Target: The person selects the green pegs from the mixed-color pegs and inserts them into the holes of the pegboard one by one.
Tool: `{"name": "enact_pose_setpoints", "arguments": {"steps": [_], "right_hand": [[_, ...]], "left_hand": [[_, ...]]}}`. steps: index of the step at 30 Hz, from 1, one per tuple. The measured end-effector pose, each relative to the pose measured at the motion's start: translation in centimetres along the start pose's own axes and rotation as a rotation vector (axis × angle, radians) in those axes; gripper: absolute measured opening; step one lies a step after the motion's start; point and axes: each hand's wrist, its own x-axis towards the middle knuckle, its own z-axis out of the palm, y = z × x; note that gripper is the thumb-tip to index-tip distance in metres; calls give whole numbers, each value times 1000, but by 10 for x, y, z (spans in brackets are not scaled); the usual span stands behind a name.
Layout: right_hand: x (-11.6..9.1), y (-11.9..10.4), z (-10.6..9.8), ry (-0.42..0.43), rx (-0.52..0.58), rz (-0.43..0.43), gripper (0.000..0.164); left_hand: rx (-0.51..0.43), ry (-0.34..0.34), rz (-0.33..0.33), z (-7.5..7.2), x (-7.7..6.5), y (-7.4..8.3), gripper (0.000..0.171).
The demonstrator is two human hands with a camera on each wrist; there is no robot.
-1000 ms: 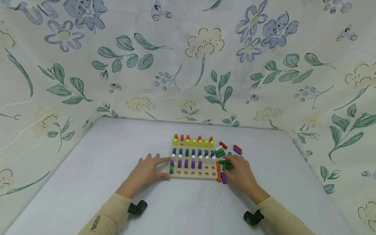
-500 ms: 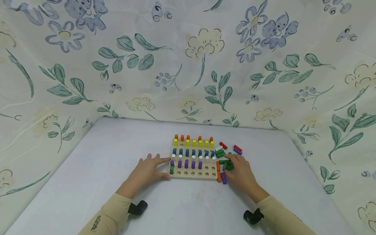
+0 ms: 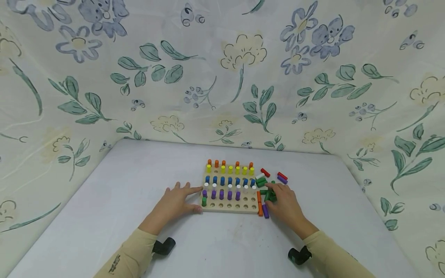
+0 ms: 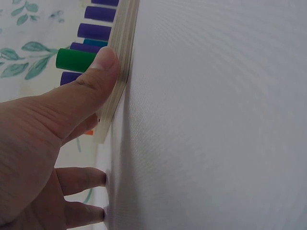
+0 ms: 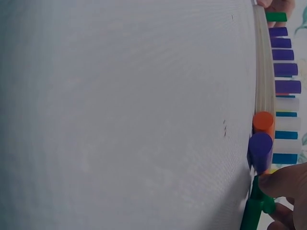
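A wooden pegboard carries rows of orange, yellow, blue, white and purple pegs, plus one green peg at its front left corner. My left hand steadies the board's left side, thumb on the front corner and index finger along the edge. In the left wrist view its thumb lies against the board beside the green peg, other fingers spread. My right hand is at the loose green pegs right of the board, thumb and fingers around one; the fingertips are partly hidden.
Two orange pegs lie along the board's right edge, a purple peg beside them. Green pegs, a white peg and a red peg lie farther back. Another red peg lies by a purple one. A floral cloth hangs behind the table.
Both hands stay in nearly the same place. The green pegs under the right hand have shifted slightly; the whole view has drifted a little.
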Motion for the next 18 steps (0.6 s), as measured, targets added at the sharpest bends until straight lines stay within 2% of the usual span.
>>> {"name": "enact_pose_setpoints", "arguments": {"steps": [18], "right_hand": [[-5, -3, -3, 14, 52, 27, 52]], "left_hand": [[-7, -4, -1, -1, 0, 1, 79]]}}
